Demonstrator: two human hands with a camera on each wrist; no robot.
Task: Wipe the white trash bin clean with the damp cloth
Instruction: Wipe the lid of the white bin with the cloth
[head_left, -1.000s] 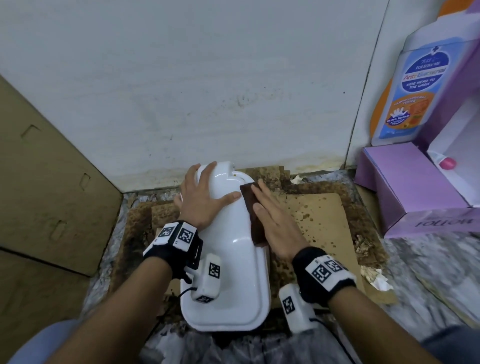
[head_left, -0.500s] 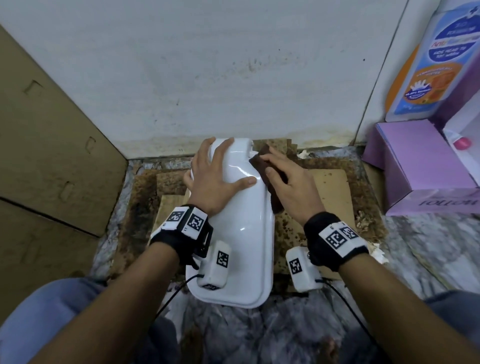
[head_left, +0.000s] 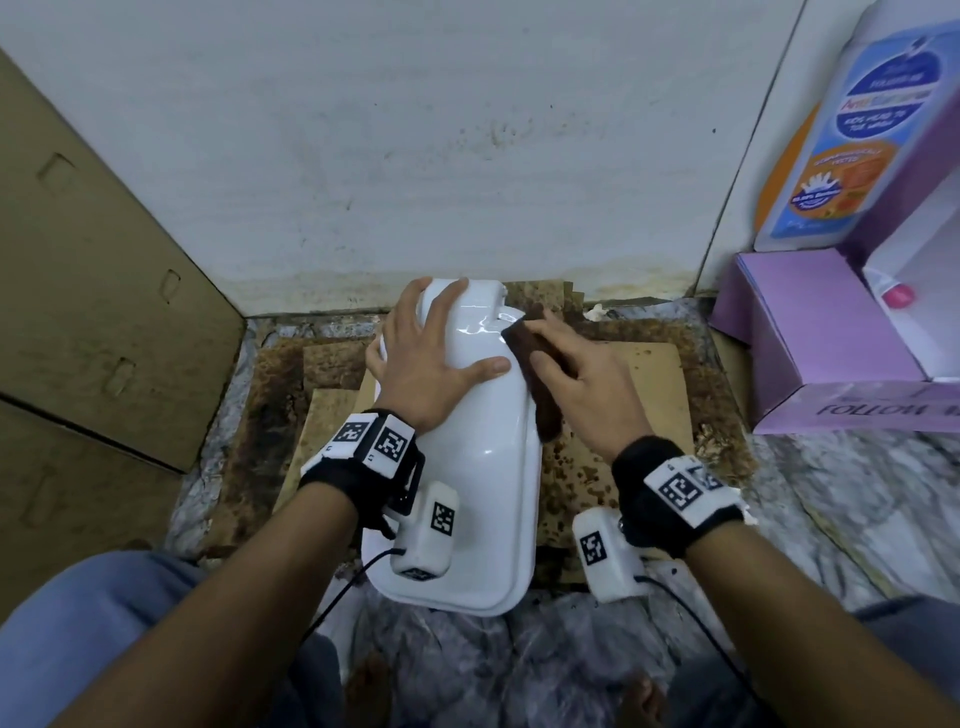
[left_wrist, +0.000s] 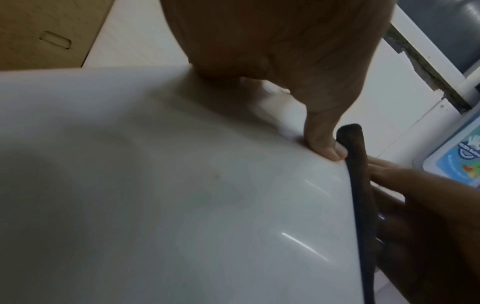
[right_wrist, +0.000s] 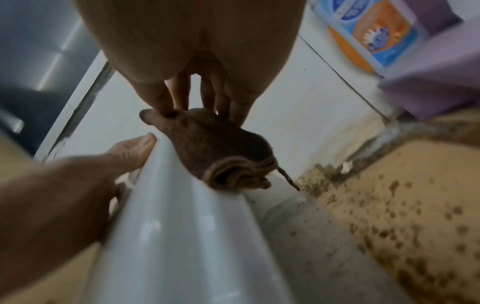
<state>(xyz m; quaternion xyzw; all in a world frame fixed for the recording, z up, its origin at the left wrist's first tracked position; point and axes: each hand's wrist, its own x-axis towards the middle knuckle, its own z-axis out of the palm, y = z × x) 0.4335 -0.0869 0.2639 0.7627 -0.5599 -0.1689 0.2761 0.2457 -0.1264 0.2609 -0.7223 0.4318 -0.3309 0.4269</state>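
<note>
The white trash bin (head_left: 483, 467) lies on its side on stained cardboard, its far end near the wall. My left hand (head_left: 426, 358) rests flat on its upper left side, fingers spread, thumb across the top. My right hand (head_left: 582, 384) presses a folded brown cloth (head_left: 524, 343) with straight fingers against the bin's right upper edge. In the left wrist view the cloth (left_wrist: 358, 174) stands edge-on just beyond my thumb on the bin (left_wrist: 182, 195). In the right wrist view the fingertips (right_wrist: 161, 102) press the cloth (right_wrist: 213, 148) onto the bin (right_wrist: 187, 236).
A flat cardboard sheet (head_left: 93, 291) leans at the left. The grey wall (head_left: 467, 156) stands just behind the bin. A purple box (head_left: 821, 332) and a large wash bottle (head_left: 852, 135) sit at the right. Stained cardboard (head_left: 660, 389) covers the marble floor (head_left: 831, 519).
The right hand has slid the cloth along the bin's right side toward the far end. The left hand has stayed on the bin. The head view has shifted slightly.
</note>
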